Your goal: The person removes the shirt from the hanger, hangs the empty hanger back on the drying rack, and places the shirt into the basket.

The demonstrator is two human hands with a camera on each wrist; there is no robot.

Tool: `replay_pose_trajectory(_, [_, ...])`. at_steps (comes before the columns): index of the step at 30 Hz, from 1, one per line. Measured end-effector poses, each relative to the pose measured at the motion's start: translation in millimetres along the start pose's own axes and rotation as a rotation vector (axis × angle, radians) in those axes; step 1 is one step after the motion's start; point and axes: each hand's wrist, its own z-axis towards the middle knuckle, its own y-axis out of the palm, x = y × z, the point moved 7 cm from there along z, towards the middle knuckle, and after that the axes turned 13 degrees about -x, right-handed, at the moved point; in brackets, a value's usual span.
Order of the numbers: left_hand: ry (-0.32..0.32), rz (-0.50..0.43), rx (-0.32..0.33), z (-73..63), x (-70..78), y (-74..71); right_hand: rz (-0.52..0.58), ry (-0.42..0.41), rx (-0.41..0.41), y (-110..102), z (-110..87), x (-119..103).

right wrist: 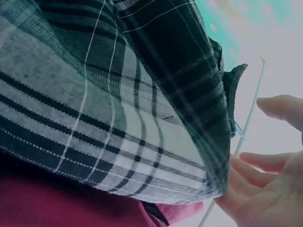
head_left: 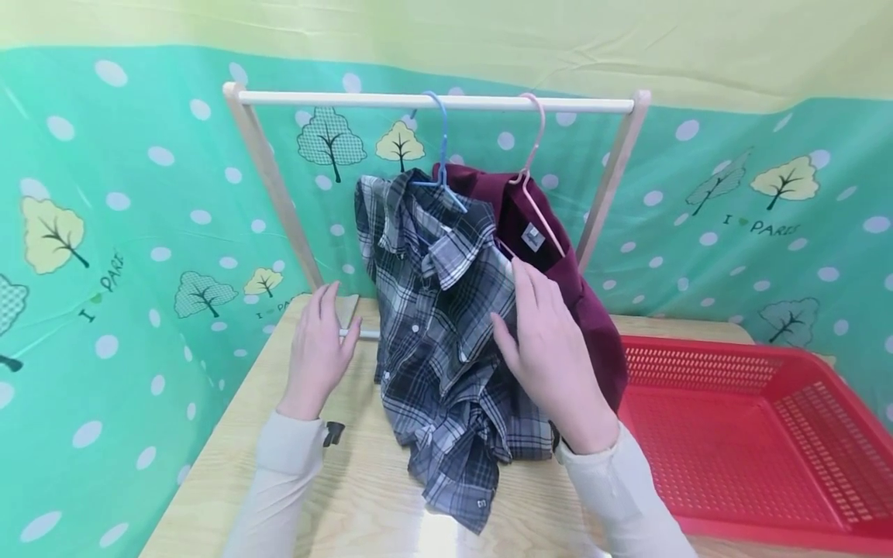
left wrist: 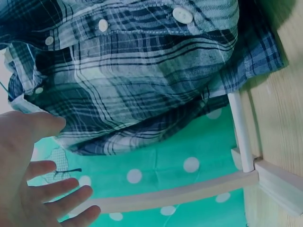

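Note:
A grey-and-black plaid shirt [head_left: 446, 310] hangs from a blue hanger [head_left: 443, 147], its lower part bunched and trailing onto the table. Behind it on the right, a maroon garment [head_left: 593, 325] hangs from a pink hanger [head_left: 536, 139]. My left hand [head_left: 321, 349] is held apart from the shirt on its left, fingers spread and relaxed; the left wrist view shows nothing in it. At the shirt's right shoulder side is my right hand [head_left: 551, 341], fingers extended. In the right wrist view its fingertips [right wrist: 236, 165] are right at the plaid edge, partly hidden by cloth.
Both hangers hook over the white bar [head_left: 335, 99] of a wooden-legged rack [head_left: 275, 178] on the wooden table [head_left: 230, 480]. To the right stands a red perforated basket [head_left: 705, 349]. A patterned green curtain [head_left: 139, 232] surrounds the table.

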Motion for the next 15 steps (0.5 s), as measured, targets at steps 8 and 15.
replay_pose_trajectory(8, [-0.033,-0.071,0.093,7.4,-9.1,-5.1,-0.025,0.018,-0.004,9,1.9,9])
replay_pose_trajectory(15, [-0.1,-0.139,0.17,11.9,-23.7,-7.7,-0.015,0.043,-0.002,13,5.1,18])
